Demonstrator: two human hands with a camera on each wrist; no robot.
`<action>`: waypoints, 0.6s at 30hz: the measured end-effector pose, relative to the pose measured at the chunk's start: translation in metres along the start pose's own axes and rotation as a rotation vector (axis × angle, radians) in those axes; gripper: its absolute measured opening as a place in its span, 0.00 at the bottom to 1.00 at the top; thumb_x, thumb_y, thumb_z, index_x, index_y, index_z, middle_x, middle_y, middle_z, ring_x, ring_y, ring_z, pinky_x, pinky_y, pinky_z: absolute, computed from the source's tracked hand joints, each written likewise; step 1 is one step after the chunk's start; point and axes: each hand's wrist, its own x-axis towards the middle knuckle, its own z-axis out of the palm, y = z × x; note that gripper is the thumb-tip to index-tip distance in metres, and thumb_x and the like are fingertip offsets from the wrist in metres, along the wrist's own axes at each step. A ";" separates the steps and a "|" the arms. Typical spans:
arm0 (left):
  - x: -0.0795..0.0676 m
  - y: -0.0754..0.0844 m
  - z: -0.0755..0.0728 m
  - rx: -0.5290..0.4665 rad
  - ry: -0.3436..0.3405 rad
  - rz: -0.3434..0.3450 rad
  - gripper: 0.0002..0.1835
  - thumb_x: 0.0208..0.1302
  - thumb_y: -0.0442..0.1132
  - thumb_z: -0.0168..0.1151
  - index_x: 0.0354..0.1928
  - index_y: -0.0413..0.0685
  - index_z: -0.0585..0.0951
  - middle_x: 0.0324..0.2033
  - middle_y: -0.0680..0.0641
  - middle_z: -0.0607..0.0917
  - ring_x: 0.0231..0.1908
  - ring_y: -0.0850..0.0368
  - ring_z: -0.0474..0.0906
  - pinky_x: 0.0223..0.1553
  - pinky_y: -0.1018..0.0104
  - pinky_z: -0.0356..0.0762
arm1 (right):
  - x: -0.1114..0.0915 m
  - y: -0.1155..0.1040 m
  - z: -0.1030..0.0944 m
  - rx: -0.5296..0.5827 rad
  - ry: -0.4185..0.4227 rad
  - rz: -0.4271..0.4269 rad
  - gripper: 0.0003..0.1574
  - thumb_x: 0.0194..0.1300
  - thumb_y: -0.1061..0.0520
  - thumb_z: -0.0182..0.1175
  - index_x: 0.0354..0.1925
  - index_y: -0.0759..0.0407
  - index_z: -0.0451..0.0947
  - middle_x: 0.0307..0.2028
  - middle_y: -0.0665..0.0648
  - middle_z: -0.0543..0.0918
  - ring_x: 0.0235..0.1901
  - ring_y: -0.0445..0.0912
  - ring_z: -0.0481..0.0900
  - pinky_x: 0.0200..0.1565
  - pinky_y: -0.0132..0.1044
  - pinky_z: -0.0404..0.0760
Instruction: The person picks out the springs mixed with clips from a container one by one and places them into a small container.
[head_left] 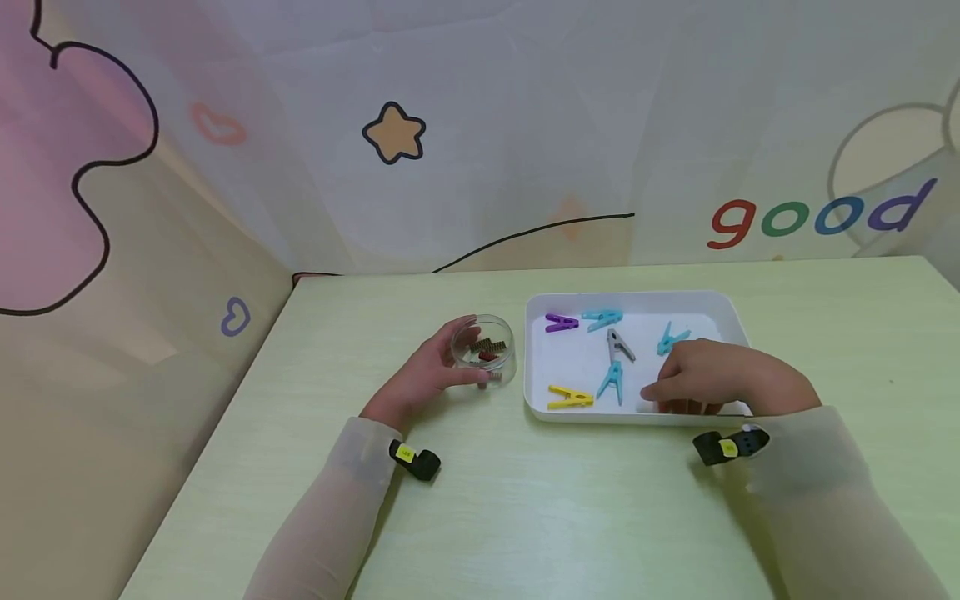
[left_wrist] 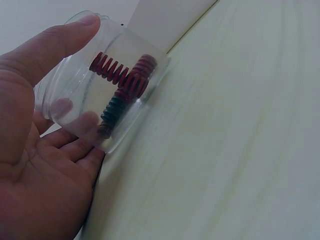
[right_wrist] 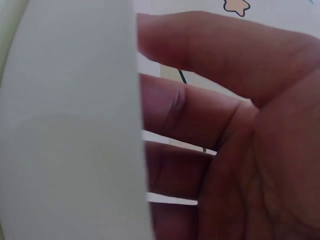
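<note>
My left hand (head_left: 429, 364) grips a clear jar (head_left: 507, 367) at the tray's left, thumb on the near side and fingers round the far side. Inside the jar lie several coil springs; the left wrist view shows red springs (left_wrist: 109, 69) and a teal spring (left_wrist: 114, 110). My right hand (head_left: 712, 375) reaches down into the right part of a white tray (head_left: 534, 367). Its fingertips are hidden behind the tray wall (right_wrist: 75, 120) in the right wrist view, so I cannot tell whether they hold anything. Just beyond that hand lies a light-blue clothespin (head_left: 672, 337).
Elsewhere in the tray lie a purple clothespin (head_left: 562, 322), a yellow clothespin (head_left: 571, 397), a grey clothespin (head_left: 619, 344) and more light-blue ones. The tray and jar stand on a pale wooden table (head_left: 480, 508). A printed cloth (head_left: 510, 142) hangs behind the table.
</note>
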 end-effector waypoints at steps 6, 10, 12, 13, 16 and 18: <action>-0.001 -0.001 -0.001 -0.015 0.001 0.000 0.48 0.51 0.46 0.76 0.72 0.66 0.58 0.70 0.52 0.66 0.73 0.58 0.55 0.75 0.55 0.47 | -0.001 0.010 -0.002 0.011 0.006 0.021 0.21 0.63 0.39 0.61 0.31 0.54 0.85 0.24 0.51 0.80 0.28 0.44 0.74 0.30 0.36 0.76; -0.001 -0.001 0.000 -0.025 0.000 0.000 0.48 0.51 0.45 0.76 0.71 0.67 0.58 0.71 0.53 0.66 0.73 0.59 0.55 0.75 0.55 0.48 | -0.002 0.013 -0.002 0.010 0.008 0.045 0.22 0.63 0.38 0.61 0.30 0.54 0.85 0.23 0.51 0.79 0.27 0.44 0.74 0.30 0.35 0.75; -0.001 0.000 0.000 -0.024 0.000 -0.001 0.48 0.51 0.45 0.75 0.71 0.67 0.58 0.71 0.53 0.66 0.73 0.59 0.55 0.75 0.56 0.48 | -0.004 0.014 -0.003 0.011 0.006 0.060 0.22 0.63 0.38 0.61 0.30 0.54 0.85 0.23 0.51 0.78 0.27 0.44 0.73 0.30 0.35 0.74; -0.001 0.000 0.000 -0.022 -0.001 -0.001 0.48 0.52 0.45 0.75 0.71 0.67 0.58 0.71 0.53 0.66 0.73 0.59 0.55 0.75 0.56 0.47 | -0.005 0.014 -0.004 0.012 0.004 0.065 0.22 0.62 0.38 0.62 0.31 0.54 0.84 0.23 0.51 0.78 0.27 0.44 0.73 0.30 0.35 0.74; -0.001 0.001 0.000 -0.017 -0.002 0.001 0.48 0.52 0.44 0.75 0.71 0.66 0.58 0.71 0.52 0.66 0.74 0.58 0.55 0.75 0.56 0.47 | -0.008 0.015 -0.005 0.026 0.002 0.070 0.21 0.62 0.39 0.63 0.31 0.55 0.84 0.25 0.52 0.79 0.28 0.44 0.73 0.31 0.35 0.74; -0.001 0.001 0.000 -0.014 -0.003 0.004 0.47 0.52 0.44 0.75 0.71 0.66 0.58 0.71 0.52 0.66 0.73 0.58 0.55 0.75 0.56 0.47 | -0.009 0.016 -0.005 0.038 0.006 0.071 0.21 0.61 0.39 0.64 0.31 0.55 0.84 0.26 0.52 0.79 0.28 0.45 0.74 0.31 0.35 0.73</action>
